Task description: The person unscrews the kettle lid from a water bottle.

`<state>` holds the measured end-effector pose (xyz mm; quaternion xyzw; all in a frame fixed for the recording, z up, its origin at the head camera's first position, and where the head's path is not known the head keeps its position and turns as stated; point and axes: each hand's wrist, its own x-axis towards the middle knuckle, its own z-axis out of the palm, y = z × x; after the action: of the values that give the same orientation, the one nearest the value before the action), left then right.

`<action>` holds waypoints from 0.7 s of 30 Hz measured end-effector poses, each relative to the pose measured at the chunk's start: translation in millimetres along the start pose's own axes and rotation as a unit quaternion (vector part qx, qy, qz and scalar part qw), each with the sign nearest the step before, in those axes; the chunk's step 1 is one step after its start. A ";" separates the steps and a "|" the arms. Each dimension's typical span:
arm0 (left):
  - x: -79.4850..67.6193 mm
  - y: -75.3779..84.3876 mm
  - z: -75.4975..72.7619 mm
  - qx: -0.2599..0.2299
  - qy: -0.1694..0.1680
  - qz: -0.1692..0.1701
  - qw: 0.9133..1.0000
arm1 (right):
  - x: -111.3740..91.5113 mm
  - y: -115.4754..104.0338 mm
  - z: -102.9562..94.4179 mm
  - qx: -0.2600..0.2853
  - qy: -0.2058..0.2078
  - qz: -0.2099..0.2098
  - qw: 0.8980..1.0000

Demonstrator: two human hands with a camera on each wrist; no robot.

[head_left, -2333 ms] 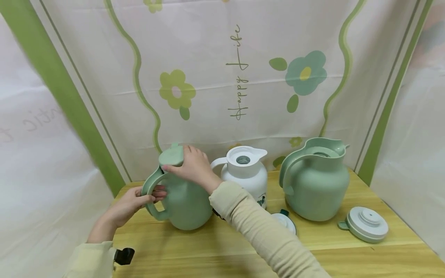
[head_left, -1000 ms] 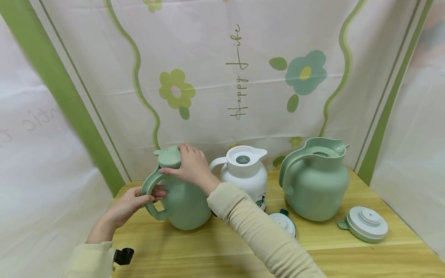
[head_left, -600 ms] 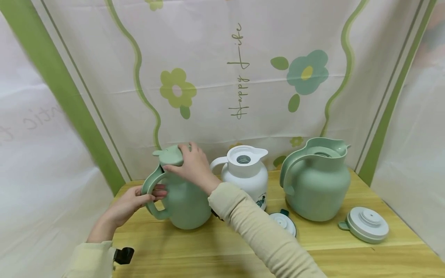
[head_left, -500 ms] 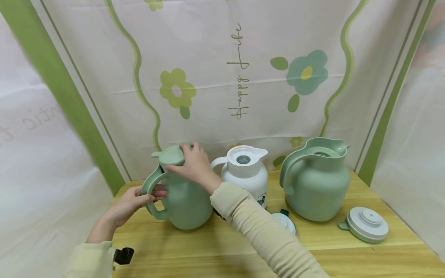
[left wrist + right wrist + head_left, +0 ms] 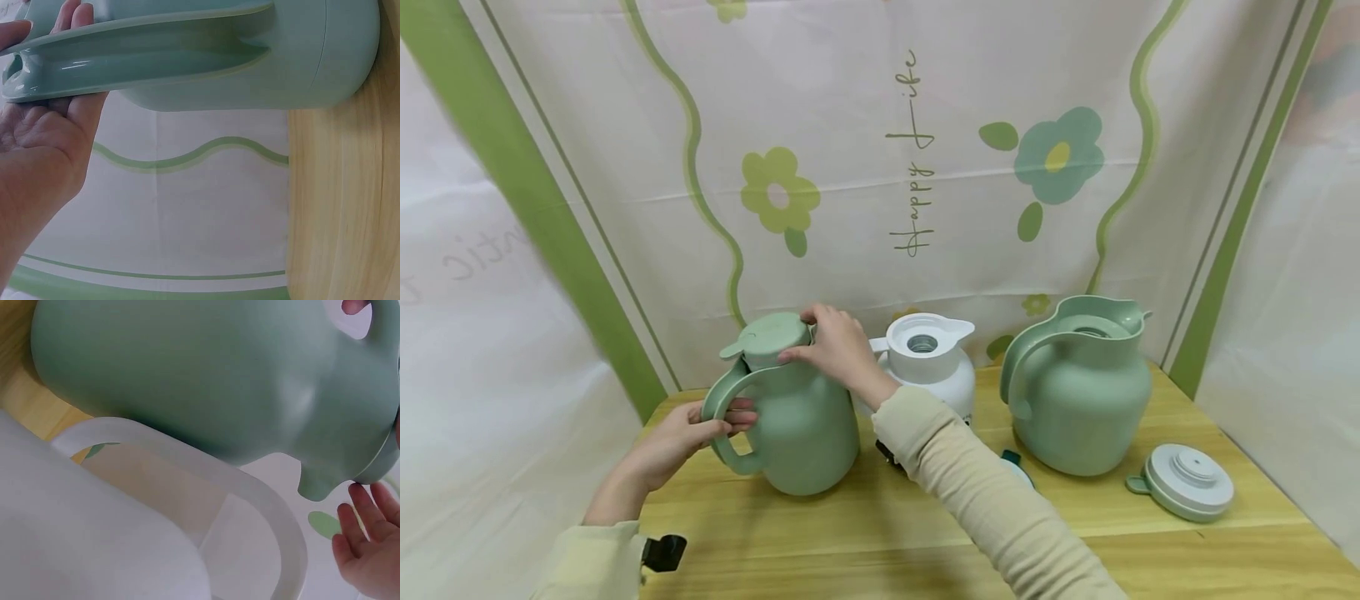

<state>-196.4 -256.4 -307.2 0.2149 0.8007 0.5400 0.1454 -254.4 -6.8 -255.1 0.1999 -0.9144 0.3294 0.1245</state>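
A green thermos jug (image 5: 808, 442) stands upright at the left of the wooden table. My left hand (image 5: 681, 437) grips its handle (image 5: 144, 56), with fingers passed through the loop. The round green lid (image 5: 771, 335) sits in the jug's mouth, its small tab (image 5: 731, 351) pointing left above the handle. My right hand (image 5: 842, 350) holds the right side of the lid between thumb and fingers. In the right wrist view, fingertips (image 5: 359, 487) meet the lid's edge beside the spout (image 5: 315, 484), while the thumb is mostly cut off at the frame's edge.
A white jug (image 5: 925, 379), lidless, stands close by on the right. Farther right is a lidless green jug (image 5: 1082, 408), with an upturned lid (image 5: 1191, 483) near it. Another lid (image 5: 1017, 468) lies partly behind my right sleeve. A patterned cloth (image 5: 850, 267) hangs behind the table.
The lid has turned counterclockwise, its tab swinging from the far side round to the left, over the handle. My right hand has shifted right along the lid. The left hand keeps its grip.
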 end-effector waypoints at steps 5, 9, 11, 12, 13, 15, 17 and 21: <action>-0.1 -0.9 0.1 -0.001 0.003 -0.001 1.000 | -0.2 3.8 0.1 0.020 -0.025 -0.024 0.999; -0.4 -1.2 -0.2 -0.002 0.005 0.001 1.000 | -0.4 3.5 2.1 0.013 -0.044 -0.040 0.998; -0.9 -1.0 -0.3 -0.004 0.004 0.000 1.000 | -1.5 1.5 4.1 0.005 -0.049 -0.037 0.998; -1.1 -0.9 -0.3 -0.005 0.004 0.000 1.000 | -2.0 0.0 5.4 0.000 -0.051 -0.034 0.998; -1.2 -1.0 -0.5 -0.006 0.003 -0.001 1.000 | -2.6 -1.5 6.9 -0.007 -0.050 -0.031 0.998; -1.2 -1.0 -0.3 -0.006 0.002 -0.002 1.000 | -3.7 -4.6 10.3 -0.020 -0.046 -0.026 0.998; -0.8 -1.0 -0.2 -0.005 0.003 -0.006 1.000 | -4.2 -7.5 13.7 -0.031 -0.040 -0.022 0.998; 0.9 -0.7 -0.1 0.000 0.004 -0.007 1.000 | -3.8 -12.0 17.9 -0.063 -0.030 -0.011 0.998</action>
<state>-197.5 -256.3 -307.8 0.2068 0.8031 0.5394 0.1461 -247.4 -25.8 -263.2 0.2117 -0.9342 0.2639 0.1131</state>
